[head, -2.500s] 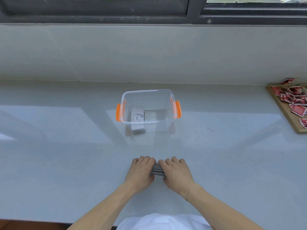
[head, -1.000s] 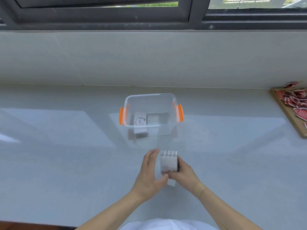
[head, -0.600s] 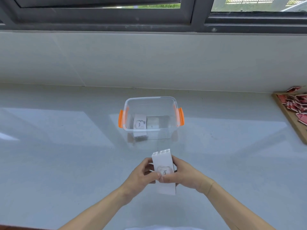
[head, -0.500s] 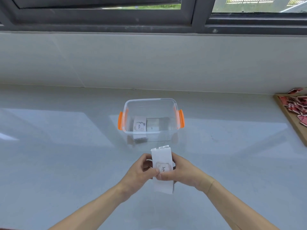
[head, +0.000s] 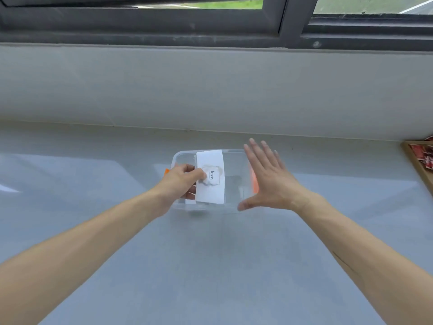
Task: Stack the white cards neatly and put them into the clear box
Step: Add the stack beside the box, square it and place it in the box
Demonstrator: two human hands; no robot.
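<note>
Left hand (head: 181, 178) has its fingers (head: 199, 174) pinched on the cards (head: 210, 178), held over the box (head: 234, 156) mid-frame on the counter (head: 210, 266). Right hand (head: 269, 181) is spread flat with nothing in it, covering the box's right orange handle (head: 254, 184). A wooden tray (head: 414, 165) of red packets (head: 421, 153) sits at the right edge.

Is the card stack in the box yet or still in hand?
Still in hand. The left hand grips the card stack over the open clear box; the right hand is spread open beside it, holding nothing.
</note>
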